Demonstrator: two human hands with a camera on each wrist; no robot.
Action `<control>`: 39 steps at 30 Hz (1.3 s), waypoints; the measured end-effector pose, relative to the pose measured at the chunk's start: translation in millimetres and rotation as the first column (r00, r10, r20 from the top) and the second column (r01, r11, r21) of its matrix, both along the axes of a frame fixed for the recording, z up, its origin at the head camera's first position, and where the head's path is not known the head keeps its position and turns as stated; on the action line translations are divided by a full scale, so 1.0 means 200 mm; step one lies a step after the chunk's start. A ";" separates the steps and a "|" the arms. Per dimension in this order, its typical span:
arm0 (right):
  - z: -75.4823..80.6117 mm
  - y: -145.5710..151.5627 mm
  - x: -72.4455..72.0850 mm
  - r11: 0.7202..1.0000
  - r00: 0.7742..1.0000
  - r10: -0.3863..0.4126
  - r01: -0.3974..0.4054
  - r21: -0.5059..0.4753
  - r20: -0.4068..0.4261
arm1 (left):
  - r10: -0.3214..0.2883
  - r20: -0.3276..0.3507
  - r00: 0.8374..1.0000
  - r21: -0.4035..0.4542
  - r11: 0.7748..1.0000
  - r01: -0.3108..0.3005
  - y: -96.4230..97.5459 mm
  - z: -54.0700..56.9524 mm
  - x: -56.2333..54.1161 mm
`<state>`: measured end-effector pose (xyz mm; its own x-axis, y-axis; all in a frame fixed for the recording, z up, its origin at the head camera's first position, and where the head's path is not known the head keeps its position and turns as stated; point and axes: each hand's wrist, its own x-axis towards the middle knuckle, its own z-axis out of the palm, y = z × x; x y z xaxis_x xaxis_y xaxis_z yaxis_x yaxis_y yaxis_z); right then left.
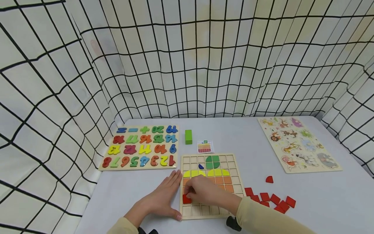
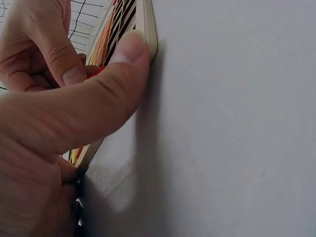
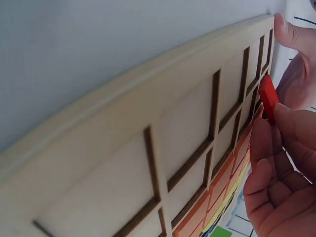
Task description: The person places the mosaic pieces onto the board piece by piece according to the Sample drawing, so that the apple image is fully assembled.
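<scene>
A wooden grid board (image 1: 205, 212) lies on the table, with green, yellow, orange and dark blue pieces set in its squares. My left hand (image 1: 161, 199) rests along the board's left edge with fingers extended; in the left wrist view its thumb (image 2: 106, 94) touches the near corner. Over the board's left side, my right hand (image 1: 201, 189) pinches a red square tile (image 3: 268, 96) between thumb and fingers. The tile is tilted at a square below the orange rows in the right wrist view. Part of the orange and yellow rows is hidden behind this hand.
Several loose red tiles (image 1: 275, 199) and a red quarter-round piece (image 1: 269, 179) lie right of the board. Behind it are a picture card (image 1: 205, 146) and a green block (image 1: 188, 137). A number puzzle (image 1: 140, 156) stands left, an animal puzzle (image 1: 298, 144) right. Black netting (image 1: 187, 65) surrounds the table.
</scene>
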<state>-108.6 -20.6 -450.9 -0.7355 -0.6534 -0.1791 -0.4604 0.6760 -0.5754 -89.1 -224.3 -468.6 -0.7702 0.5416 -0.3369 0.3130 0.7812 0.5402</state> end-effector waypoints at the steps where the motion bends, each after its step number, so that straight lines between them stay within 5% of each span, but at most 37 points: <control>1: 0.00 0.00 0.00 1.000 1.000 -0.002 0.002 0.003 0.004 | 0.000 0.000 1.000 0.000 1.000 0.000 0.00 0.00 0.00; 5: -0.01 -0.02 0.01 0.999 1.000 -0.010 0.011 0.034 -0.005 | -0.001 0.001 1.000 0.007 1.000 0.001 0.00 0.00 0.00; 17: -0.01 -0.04 0.03 0.987 0.978 0.067 -0.036 0.157 -0.198 | 0.006 0.002 1.000 0.019 1.000 -0.006 0.00 0.01 0.00; 23: 0.02 0.00 0.05 0.995 0.967 0.039 -0.015 0.098 -0.250 | 0.012 0.000 1.000 0.022 1.000 -0.012 0.00 -0.01 0.00; 28: 0.05 0.21 0.01 0.994 0.960 -0.102 0.106 0.002 -0.262 | 0.017 0.002 1.000 0.016 1.000 -0.018 0.01 -0.01 0.00; 34: 0.04 0.66 -0.06 0.943 0.930 -0.319 0.330 0.037 -0.183 | 0.026 0.008 1.000 -0.008 1.000 -0.026 0.02 -0.01 0.00; 39: 0.02 0.95 -0.05 0.928 0.929 -0.365 0.369 0.060 -0.062 | 0.032 0.014 0.999 -0.025 0.999 -0.032 0.02 0.00 0.00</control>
<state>-119.2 168.7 -446.5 -0.9304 -0.3237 -0.1721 -0.1990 0.8402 -0.5045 -89.7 -219.5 -469.3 -0.7818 0.5080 -0.3615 0.2798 0.8040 0.5248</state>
